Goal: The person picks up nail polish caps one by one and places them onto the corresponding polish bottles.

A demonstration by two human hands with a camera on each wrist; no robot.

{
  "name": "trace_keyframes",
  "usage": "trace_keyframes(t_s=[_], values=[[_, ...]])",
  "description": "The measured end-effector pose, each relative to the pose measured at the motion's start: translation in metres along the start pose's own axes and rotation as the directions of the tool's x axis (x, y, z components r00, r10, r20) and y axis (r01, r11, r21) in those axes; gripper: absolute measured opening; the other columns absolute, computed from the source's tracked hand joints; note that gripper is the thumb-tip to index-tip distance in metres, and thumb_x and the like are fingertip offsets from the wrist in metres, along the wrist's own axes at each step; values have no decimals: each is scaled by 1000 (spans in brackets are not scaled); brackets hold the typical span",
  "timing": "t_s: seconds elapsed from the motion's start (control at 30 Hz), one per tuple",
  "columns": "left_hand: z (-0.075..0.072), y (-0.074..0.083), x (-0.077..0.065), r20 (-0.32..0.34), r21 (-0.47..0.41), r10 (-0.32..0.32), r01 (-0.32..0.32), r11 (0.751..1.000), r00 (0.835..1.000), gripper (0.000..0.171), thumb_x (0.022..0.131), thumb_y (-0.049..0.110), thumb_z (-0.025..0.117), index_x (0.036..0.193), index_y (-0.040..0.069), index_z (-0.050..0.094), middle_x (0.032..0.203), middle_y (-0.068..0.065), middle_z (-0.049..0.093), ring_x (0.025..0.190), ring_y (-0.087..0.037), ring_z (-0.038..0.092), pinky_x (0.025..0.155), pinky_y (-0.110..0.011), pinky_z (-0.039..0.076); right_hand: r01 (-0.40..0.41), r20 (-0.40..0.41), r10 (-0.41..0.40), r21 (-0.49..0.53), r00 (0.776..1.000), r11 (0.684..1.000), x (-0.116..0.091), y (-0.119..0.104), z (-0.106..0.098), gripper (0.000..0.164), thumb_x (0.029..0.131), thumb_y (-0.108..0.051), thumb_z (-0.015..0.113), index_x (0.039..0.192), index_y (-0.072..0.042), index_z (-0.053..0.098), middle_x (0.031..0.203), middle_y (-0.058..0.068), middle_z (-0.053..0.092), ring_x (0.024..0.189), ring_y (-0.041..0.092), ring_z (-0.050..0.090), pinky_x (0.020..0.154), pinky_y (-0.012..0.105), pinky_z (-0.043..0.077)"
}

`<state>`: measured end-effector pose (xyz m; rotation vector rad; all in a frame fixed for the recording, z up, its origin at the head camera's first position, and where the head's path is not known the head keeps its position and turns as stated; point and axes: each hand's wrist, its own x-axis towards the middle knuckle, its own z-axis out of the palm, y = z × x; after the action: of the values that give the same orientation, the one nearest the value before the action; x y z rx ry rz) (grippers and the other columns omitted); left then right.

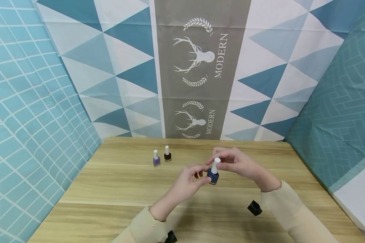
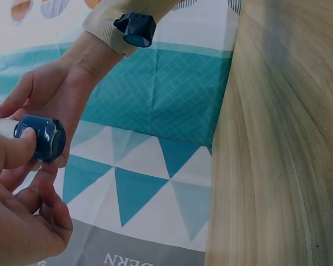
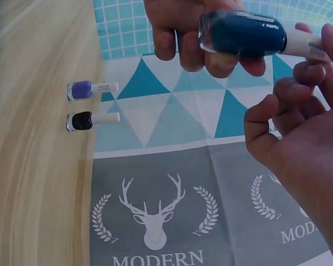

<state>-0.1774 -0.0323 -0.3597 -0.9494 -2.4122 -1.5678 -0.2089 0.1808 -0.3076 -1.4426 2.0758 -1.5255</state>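
Note:
A dark blue nail polish bottle (image 1: 213, 177) with a tall white cap (image 1: 216, 164) is held up over the table, its cap tilted slightly right. My left hand (image 1: 186, 184) pinches the glass body between thumb and fingers. From the other side, my right hand (image 1: 238, 164) grips the white cap with thumb and fingertips. In the right wrist view the bottle (image 3: 244, 34) lies sideways across the picture, cap still seated on the body. The left wrist view shows my left thumb pressed on the blue glass (image 2: 49, 138).
A purple nail polish bottle (image 1: 156, 161) and a black one (image 1: 167, 156) stand upright, side by side, toward the back left of the wooden table (image 1: 118, 189). A patterned cloth backdrop (image 1: 134, 67) rises behind the table. Small black devices (image 1: 254, 208) sit at my cuffs.

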Motion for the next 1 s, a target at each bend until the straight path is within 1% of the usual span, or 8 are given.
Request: trace_keyframes(t_s=[0.13,0.3,0.47,0.6,0.73,0.8,0.9,1.0], values=[[0,1,-1,30,-16,-6,6,1000,1000,26,85,12,69,110,8,69,92,-1,64,81,-14,50,71,-23,43,37,7,-37,24,999,999,0,3,0,14,94,-3,54,101,0,65,89,8,53,83,17,49,67,30,45],[0,2,-1,48,-28,-13,15,1000,999,25,85,13,68,110,8,68,90,-2,62,82,-17,50,71,-23,41,63,-47,-63,-14,997,998,-1,4,3,12,93,-5,56,96,-2,67,87,7,54,82,15,49,68,29,44],[0,2,0,45,-30,-11,12,999,999,22,87,13,67,108,7,67,81,-1,54,77,-17,45,66,-22,38,55,-115,-61,-54,992,997,-2,2,8,12,91,-1,58,95,-1,68,87,7,57,83,15,51,70,29,46],[1,1,0,28,-24,-20,21,999,999,21,88,11,65,109,6,65,76,-2,48,71,-13,42,61,-20,35,22,-174,-39,-99,984,995,-1,0,12,12,90,0,59,93,-1,70,86,6,58,84,16,54,70,29,48],[2,1,0,-4,-37,-50,50,998,999,21,88,9,65,108,6,64,75,-2,46,68,-12,40,59,-20,32,-33,-251,-8,-158,968,987,0,-2,16,11,89,-2,62,91,-6,72,84,3,61,82,15,56,68,27,47],[3,1,1,-24,-37,-70,69,997,997,20,87,7,66,107,7,65,75,0,46,68,-12,39,59,-20,32,-54,-290,0,-176,957,983,0,-2,18,11,88,-1,63,91,-6,72,83,1,61,81,14,56,68,27,47],[5,2,1,-62,-21,-91,90,996,994,21,85,7,67,106,10,66,73,3,46,67,-11,39,59,-20,31,-88,-350,16,-193,937,977,1,-1,21,10,87,-1,64,91,-5,73,82,-1,61,80,13,55,68,26,45],[6,4,2,-102,5,-99,100,995,990,21,84,8,69,104,11,66,72,4,44,66,-12,39,59,-20,31,-131,-408,39,-201,912,971,2,-1,25,9,87,-4,66,92,-5,73,81,-1,61,79,13,55,67,26,45]])
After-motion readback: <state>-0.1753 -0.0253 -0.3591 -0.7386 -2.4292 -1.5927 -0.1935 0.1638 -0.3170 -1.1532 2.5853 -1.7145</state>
